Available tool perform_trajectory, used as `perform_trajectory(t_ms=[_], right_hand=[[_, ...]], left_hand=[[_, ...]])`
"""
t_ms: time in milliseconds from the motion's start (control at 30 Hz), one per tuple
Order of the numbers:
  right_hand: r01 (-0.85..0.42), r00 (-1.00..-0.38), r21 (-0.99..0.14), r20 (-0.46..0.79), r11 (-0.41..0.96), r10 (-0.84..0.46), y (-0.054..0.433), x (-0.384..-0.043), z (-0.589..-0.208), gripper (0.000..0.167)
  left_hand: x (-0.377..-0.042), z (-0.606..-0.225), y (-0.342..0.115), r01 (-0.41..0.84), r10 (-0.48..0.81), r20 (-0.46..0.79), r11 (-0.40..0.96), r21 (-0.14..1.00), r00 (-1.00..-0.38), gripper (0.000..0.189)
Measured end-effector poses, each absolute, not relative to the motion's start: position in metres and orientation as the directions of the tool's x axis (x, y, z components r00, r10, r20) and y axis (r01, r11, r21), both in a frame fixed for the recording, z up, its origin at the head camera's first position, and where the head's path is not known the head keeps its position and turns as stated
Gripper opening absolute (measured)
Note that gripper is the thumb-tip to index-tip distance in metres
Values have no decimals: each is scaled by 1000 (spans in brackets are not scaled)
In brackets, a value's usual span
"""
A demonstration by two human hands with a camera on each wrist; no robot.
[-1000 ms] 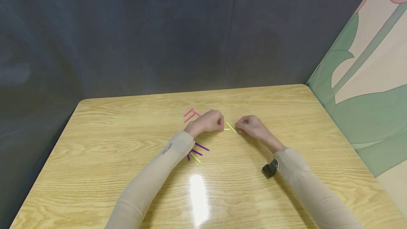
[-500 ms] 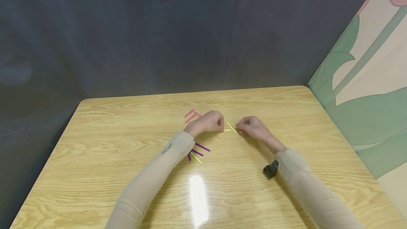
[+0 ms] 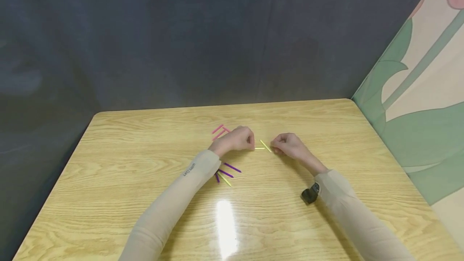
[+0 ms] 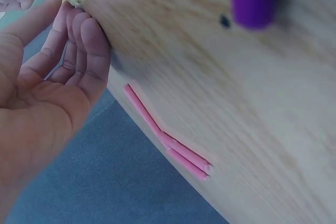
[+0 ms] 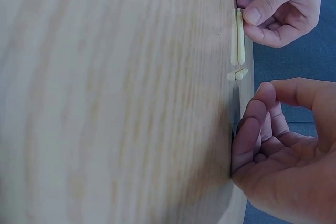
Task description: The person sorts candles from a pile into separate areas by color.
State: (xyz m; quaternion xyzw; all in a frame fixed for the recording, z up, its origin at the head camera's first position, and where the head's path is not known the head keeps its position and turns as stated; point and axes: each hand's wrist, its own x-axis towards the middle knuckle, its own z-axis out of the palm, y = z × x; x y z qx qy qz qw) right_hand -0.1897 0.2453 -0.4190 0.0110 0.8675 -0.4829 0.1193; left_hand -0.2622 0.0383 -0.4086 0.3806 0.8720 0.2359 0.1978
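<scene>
My left hand (image 3: 239, 138) is low over the wooden table, thumb and fingertips pinching the near end of a slim yellow crayon-like stick (image 5: 241, 40). A second yellow stick (image 3: 266, 146) lies slantwise just beyond the first one's far end; the right wrist view shows it nearly end-on (image 5: 241, 74). Right beside it rests my right hand (image 3: 288, 145), fingers curled and thumb tip against the index finger, with nothing showing between them. Pink sticks (image 4: 184, 153) lie behind my left hand, partly hidden by it in the head view.
Nearer my left forearm lie several purple sticks (image 3: 233, 167) and one yellow stick (image 3: 224, 179), partly covered by the sleeve. A black wrist camera (image 3: 309, 194) hangs at my right wrist. Behind the table (image 3: 145, 212) hangs a dark curtain (image 3: 181, 43); a flower-patterned cloth (image 3: 417, 112) is at right.
The head view has shifted slightly. A little more of the pinched yellow stick shows beside my left hand. My right hand keeps its place beside the slanted stick.
</scene>
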Motion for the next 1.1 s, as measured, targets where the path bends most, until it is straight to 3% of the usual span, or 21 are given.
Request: perform_trajectory(t_ms=[733,1100], right_hand=[[139,-972,-852,-215,504,-95,256,-196,-423,26],[153,-964,-901,-226,405,-138,248,-196,-410,31]], left_hand=[[-266,-409,23,540,744,-172,604,586,-646,4],[-263,-409,14,488,730,-187,602,632,-658,3]])
